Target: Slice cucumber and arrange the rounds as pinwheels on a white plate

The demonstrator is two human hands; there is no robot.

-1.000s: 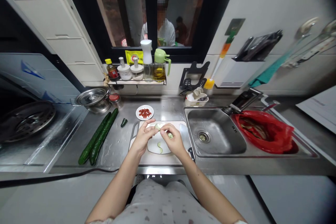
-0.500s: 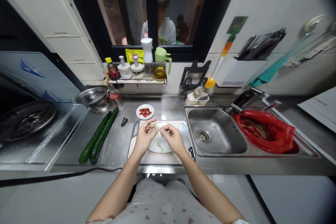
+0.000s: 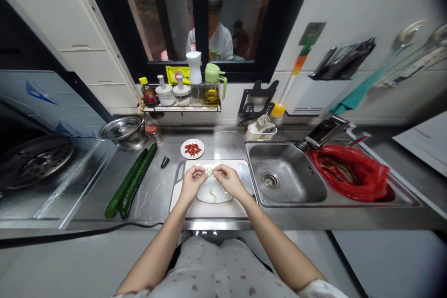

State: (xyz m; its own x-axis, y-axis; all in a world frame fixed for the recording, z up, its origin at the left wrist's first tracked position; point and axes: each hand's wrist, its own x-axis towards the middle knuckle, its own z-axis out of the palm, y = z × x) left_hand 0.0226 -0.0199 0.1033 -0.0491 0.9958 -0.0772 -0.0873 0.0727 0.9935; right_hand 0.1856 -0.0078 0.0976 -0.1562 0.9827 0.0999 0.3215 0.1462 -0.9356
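Both hands are close together over a white cutting board (image 3: 179,200). Between the fingertips is a thin, pale cucumber slice (image 3: 210,170) with a green edge. My left hand (image 3: 193,180) pinches it from the left, and my right hand (image 3: 227,179) pinches it from the other side. Below them a white plate (image 3: 204,195) rests on the board, with a curved cucumber slice (image 3: 213,194) on it. A dark knife handle (image 3: 254,198) shows partly at the board's right, past my right wrist. Beyond the board is a small white dish (image 3: 192,154) of chopped red pieces.
Two whole cucumbers (image 3: 134,181) and a cucumber end (image 3: 165,162) lie left of the board. A lidded steel pot (image 3: 123,132) stands behind them. To the right are the sink (image 3: 289,172) and a red plastic bag (image 3: 352,174). Seasoning bottles (image 3: 197,79) line a rack.
My left fingers have curled in and my hands have drawn slightly apart around the cucumber slice. The knife handle is now more hidden. The view has shifted a little.
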